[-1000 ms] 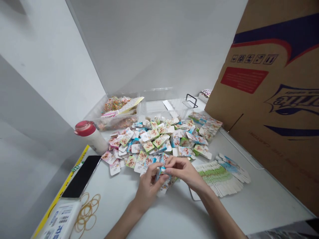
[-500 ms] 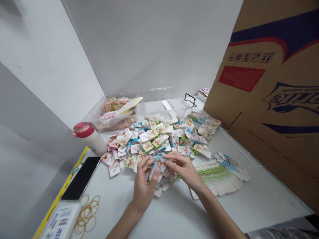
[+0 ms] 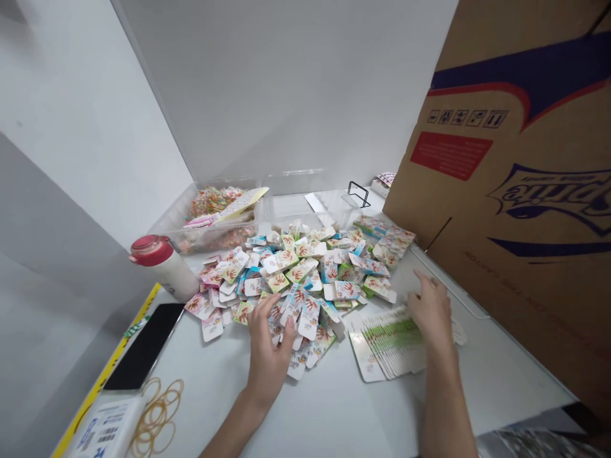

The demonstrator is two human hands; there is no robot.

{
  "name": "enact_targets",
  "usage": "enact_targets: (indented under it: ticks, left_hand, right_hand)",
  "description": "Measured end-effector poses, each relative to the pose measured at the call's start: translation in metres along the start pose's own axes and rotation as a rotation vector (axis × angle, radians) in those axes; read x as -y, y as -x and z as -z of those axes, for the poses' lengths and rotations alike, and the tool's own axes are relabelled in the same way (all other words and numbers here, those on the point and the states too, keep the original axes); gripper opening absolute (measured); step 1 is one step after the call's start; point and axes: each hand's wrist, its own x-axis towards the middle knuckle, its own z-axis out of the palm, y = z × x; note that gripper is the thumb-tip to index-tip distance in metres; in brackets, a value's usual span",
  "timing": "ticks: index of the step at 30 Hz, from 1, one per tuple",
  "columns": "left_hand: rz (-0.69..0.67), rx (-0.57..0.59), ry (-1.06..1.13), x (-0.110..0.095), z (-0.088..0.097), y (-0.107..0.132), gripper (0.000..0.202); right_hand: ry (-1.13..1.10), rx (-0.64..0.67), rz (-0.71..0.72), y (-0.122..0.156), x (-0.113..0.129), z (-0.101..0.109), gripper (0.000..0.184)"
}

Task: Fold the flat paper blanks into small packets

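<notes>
A heap of small colourful packets (image 3: 305,267) covers the middle of the white table (image 3: 334,407). My left hand (image 3: 267,356) sits at the heap's near edge, fingers closed on a small bunch of these packets (image 3: 305,315). My right hand (image 3: 432,312) lies off to the right, fingers spread flat on a fanned row of flat white and green cards (image 3: 382,343). Its fingertips point toward the far right end of that row.
A white bottle with a red cap (image 3: 162,264) stands at the left, with a black phone (image 3: 143,346) and loose rubber bands (image 3: 157,416) nearer me. A clear tub of colourful bits (image 3: 214,213) and another clear tub (image 3: 310,207) sit at the back. A large cardboard box (image 3: 515,191) walls the right.
My right hand has left the bunch held in front of me and moved right onto the fanned row of cards. The left hand keeps the bunch of packets.
</notes>
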Motion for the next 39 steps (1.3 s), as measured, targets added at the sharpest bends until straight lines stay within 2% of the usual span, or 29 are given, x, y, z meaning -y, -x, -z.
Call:
enact_targets:
  ticks: [2, 4, 7, 9, 11, 13, 15, 17, 19, 21, 23, 26, 29, 33, 36, 39]
  left_hand:
    - [-0.018, -0.002, 0.005, 0.000, 0.000, 0.001, 0.037]
    - [-0.035, -0.011, 0.009, 0.000, -0.001, 0.001, 0.036]
    - [-0.046, -0.016, 0.008, 0.000, -0.001, 0.001, 0.035]
    - [-0.044, -0.015, 0.006, 0.000, -0.001, 0.001, 0.034]
    - [-0.046, -0.019, 0.007, -0.001, 0.000, 0.001, 0.033]
    - [-0.058, -0.024, 0.010, -0.002, 0.000, 0.001, 0.033]
    - [-0.079, -0.025, 0.016, -0.004, 0.000, 0.002, 0.033]
    - [-0.108, -0.012, 0.002, -0.007, 0.000, 0.006, 0.036]
    - [-0.153, 0.024, -0.047, -0.008, -0.002, 0.009, 0.048]
    - [-0.225, 0.050, -0.129, -0.008, -0.003, 0.013, 0.064]
    - [-0.304, 0.041, -0.203, -0.005, -0.005, 0.015, 0.072]
    - [-0.354, 0.004, -0.207, -0.001, -0.005, 0.014, 0.072]
    - [-0.307, -0.014, -0.100, 0.001, -0.002, 0.012, 0.063]
    - [-0.264, 0.049, 0.078, -0.002, 0.004, 0.012, 0.053]
    - [-0.302, 0.209, 0.240, -0.007, 0.009, 0.013, 0.054]
    - [-0.225, 0.408, 0.372, -0.013, 0.012, 0.011, 0.054]
  right_hand:
    - [0.116, 0.182, -0.062, -0.007, -0.020, -0.003, 0.062]
    - [0.160, 0.293, -0.087, -0.009, -0.030, -0.003, 0.062]
    - [0.176, 0.283, -0.151, -0.007, -0.026, 0.002, 0.058]
    - [0.143, 0.227, -0.167, -0.005, -0.018, 0.009, 0.052]
    - [0.046, 0.114, -0.110, -0.001, -0.005, 0.017, 0.044]
    - [-0.120, -0.078, 0.037, 0.006, 0.012, 0.023, 0.037]
    - [-0.333, -0.314, 0.256, 0.018, 0.034, 0.025, 0.029]
    - [-0.524, -0.438, 0.471, 0.035, 0.058, 0.023, 0.024]
    - [-0.690, -0.353, 0.686, 0.058, 0.081, 0.017, 0.034]
    - [-0.814, -0.158, 0.867, 0.082, 0.099, 0.010, 0.048]
    - [-0.894, 0.015, 0.986, 0.103, 0.111, 0.004, 0.058]
    - [-0.967, 0.233, 1.094, 0.123, 0.120, 0.001, 0.065]
    - [-1.018, 0.385, 1.117, 0.128, 0.123, 0.001, 0.063]
    - [-1.046, 0.384, 1.058, 0.124, 0.122, 0.004, 0.054]
    - [-1.042, 0.364, 1.019, 0.120, 0.120, 0.005, 0.041]
    - [-1.066, 0.428, 0.942, 0.115, 0.116, 0.006, 0.019]
